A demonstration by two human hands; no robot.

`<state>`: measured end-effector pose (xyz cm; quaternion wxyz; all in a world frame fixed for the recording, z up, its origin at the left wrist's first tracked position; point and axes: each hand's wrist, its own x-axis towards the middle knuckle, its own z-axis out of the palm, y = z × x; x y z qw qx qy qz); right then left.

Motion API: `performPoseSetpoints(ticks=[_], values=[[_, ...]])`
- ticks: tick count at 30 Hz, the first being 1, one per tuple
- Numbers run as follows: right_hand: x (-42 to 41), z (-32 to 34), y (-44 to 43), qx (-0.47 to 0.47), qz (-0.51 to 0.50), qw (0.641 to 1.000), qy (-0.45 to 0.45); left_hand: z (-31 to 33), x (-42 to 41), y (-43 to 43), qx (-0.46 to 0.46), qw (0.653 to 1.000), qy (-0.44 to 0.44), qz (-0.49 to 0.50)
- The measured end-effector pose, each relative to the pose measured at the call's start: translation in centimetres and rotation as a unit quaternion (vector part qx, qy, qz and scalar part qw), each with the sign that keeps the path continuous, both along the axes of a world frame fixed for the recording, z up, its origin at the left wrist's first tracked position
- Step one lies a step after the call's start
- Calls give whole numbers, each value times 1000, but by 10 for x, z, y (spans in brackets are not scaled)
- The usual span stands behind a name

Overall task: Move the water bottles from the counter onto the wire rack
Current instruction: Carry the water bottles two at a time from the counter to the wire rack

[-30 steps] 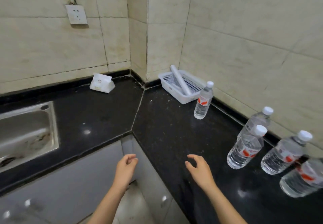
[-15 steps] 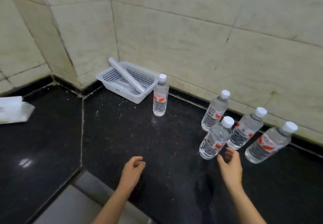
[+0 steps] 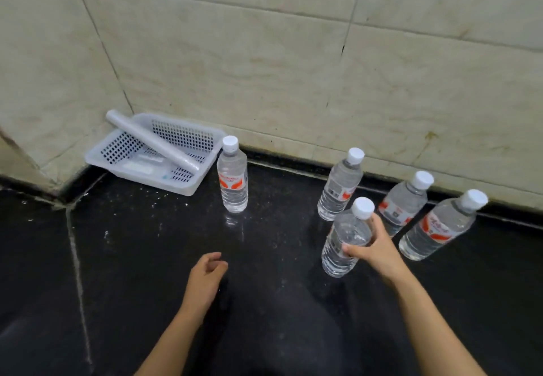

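Several clear water bottles with white caps and red labels stand on the black counter (image 3: 147, 258). One bottle (image 3: 232, 176) stands alone beside the basket. Three more stand near the wall: one (image 3: 340, 184), one (image 3: 404, 203) and one (image 3: 440, 226) at the right. My right hand (image 3: 374, 248) is wrapped around the nearest bottle (image 3: 345, 237), thumb on its front, fingers behind it. My left hand (image 3: 205, 280) hovers over the counter with loosely curled fingers, holding nothing. No wire rack is in view.
A white perforated plastic basket (image 3: 123, 149) sits in the corner against the tiled wall, with a grey roll (image 3: 152, 140) lying across it. A seam (image 3: 78, 273) runs through the counter on the left.
The view has swung right, away from the sink. My right hand reached forward and closed around the nearest bottle. My left hand moved a little forward and stays empty.
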<state>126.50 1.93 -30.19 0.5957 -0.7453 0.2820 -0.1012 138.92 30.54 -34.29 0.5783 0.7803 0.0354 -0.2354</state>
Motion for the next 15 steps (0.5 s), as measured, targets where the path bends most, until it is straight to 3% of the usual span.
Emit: performPoseSetpoints(ticks=[7,12,15], values=[[12,-4,44,-49,-194,979,-28,14,93,-34,-3,995,-78,-64],[21,-4,59,-67,-259,963,-9,29,139,-55,28,974,-181,-134],[23,-2,66,-73,-283,956,7,38,150,-72,-33,964,-212,-155]])
